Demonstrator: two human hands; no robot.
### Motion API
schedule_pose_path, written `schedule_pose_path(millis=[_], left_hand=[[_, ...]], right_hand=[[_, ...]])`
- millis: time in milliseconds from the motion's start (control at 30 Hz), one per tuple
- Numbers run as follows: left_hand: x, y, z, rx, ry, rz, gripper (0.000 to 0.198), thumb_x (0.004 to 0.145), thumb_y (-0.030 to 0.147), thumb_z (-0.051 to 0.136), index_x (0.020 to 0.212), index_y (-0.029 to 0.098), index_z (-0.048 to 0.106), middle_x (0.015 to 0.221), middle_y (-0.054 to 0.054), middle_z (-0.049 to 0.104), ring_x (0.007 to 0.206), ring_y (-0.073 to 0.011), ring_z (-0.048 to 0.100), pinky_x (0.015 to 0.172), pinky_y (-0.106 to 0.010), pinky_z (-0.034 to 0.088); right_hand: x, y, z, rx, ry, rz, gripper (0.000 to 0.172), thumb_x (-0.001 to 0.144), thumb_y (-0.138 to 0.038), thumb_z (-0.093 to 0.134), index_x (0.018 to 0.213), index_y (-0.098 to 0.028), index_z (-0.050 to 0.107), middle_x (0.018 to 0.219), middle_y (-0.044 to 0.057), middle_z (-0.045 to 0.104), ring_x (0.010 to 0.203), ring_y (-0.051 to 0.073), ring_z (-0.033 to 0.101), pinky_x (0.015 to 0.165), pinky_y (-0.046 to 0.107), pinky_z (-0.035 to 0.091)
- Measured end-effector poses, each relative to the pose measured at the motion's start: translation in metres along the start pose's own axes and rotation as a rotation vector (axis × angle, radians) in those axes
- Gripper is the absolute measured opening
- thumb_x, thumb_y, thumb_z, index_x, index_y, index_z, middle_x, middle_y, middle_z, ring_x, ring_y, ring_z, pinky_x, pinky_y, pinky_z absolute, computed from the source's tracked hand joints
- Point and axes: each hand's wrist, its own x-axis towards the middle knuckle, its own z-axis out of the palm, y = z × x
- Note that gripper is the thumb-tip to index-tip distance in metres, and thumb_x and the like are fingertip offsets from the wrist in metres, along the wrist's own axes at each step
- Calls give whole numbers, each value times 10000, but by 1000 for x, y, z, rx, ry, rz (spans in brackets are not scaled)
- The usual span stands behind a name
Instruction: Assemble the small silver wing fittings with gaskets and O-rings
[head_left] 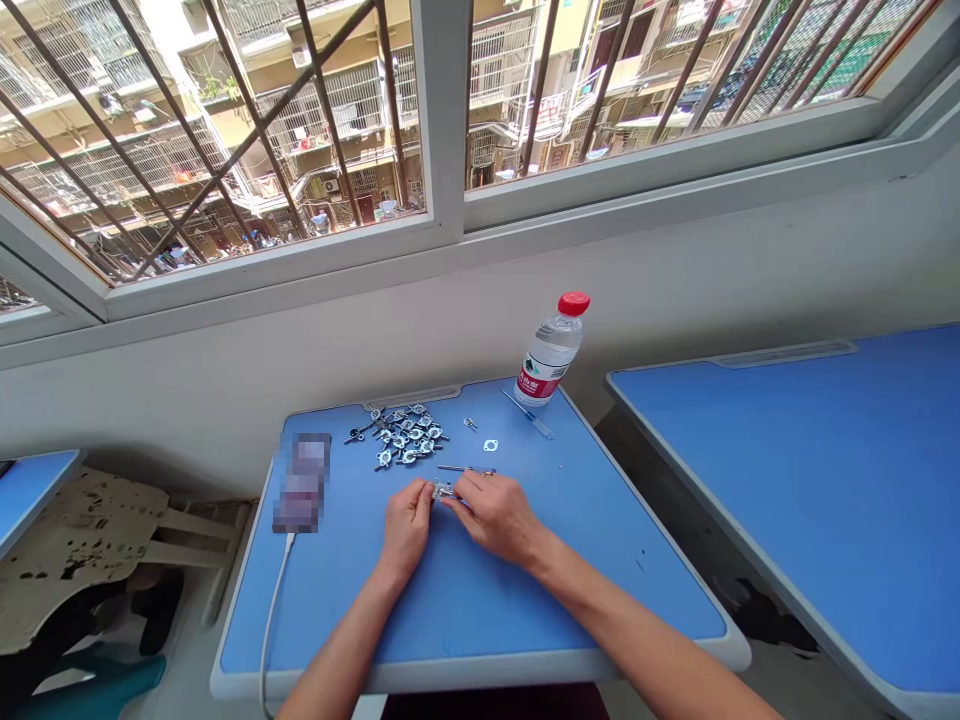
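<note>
My left hand [409, 518] pinches the left side of a small metal part [442, 491] over the middle of the blue desk. On its other side, my right hand [491, 512] has its fingers closed at the same part; whether a second small piece sits in them I cannot make out. Just beyond my right fingers lies a thin metal tool [459, 468] with a slim shaft, partly hidden by the hand. Farther back rest a flat metal plate with a hole [490, 446] and a single small metal piece [470, 424]. To the left spreads a pile of similar metal parts [405, 436].
A water bottle [551, 355] with a red cap stands at the desk's back right, beside a pen [528, 414]. At the left lies a blurred-out phone [302, 483] with a white cable [276, 610]. Another blue desk [810, 480] stands to the right, below a barred window.
</note>
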Motion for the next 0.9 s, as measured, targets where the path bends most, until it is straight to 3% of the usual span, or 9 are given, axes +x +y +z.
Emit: schedule_pose_path(millis=[233,333,400,500,633,767,900], left_hand=[[-1,-2,0,15,27,-12,433,915,522,369,604,223,327,556,52,325,537,-127,301,545,-256,256],[0,-3,-1,9,20,-11,423,916,516,363,612,224,331,564,49,335,541,-128,312,550,-254,268],[1,-2,-3,2,0,-4,423,918,524,350,619,225,334,574,46,345,546,-130,326,552,-251,280],[4,-1,-5,-2,-52,13,432,920,543,335,627,225,340,581,43,351,555,-134,340,555,-249,293],[5,0,-5,19,-121,52,441,922,539,336,617,221,356,572,41,366,563,-140,361,600,-261,317],[5,-1,-4,61,-142,84,444,928,523,337,608,218,371,568,37,393,575,-149,378,659,-281,326],[5,-3,-4,102,-146,99,449,931,517,337,600,217,380,557,35,409,574,-153,396,672,-287,327]], right_hand=[[-5,-17,15,39,31,59,332,988,-210,396,679,-191,516,582,15,554,487,140,486,534,287,277],[-3,-19,11,73,19,47,311,979,-221,386,697,-195,515,595,14,555,500,141,488,537,281,305],[1,-13,1,140,-28,12,280,969,-268,397,733,-196,529,625,10,563,519,138,488,543,270,337],[8,0,-17,405,-197,-1,253,974,-240,404,785,-200,568,677,10,566,586,140,505,571,254,375],[11,12,-29,588,-276,197,118,912,-302,592,858,-198,582,881,25,587,582,106,489,555,236,409],[9,14,-22,691,-382,365,237,834,-261,701,1020,-186,576,920,11,623,567,92,517,546,225,436],[8,14,-18,664,-442,340,400,852,-253,689,1225,-192,557,843,-4,661,642,131,583,587,234,457]])
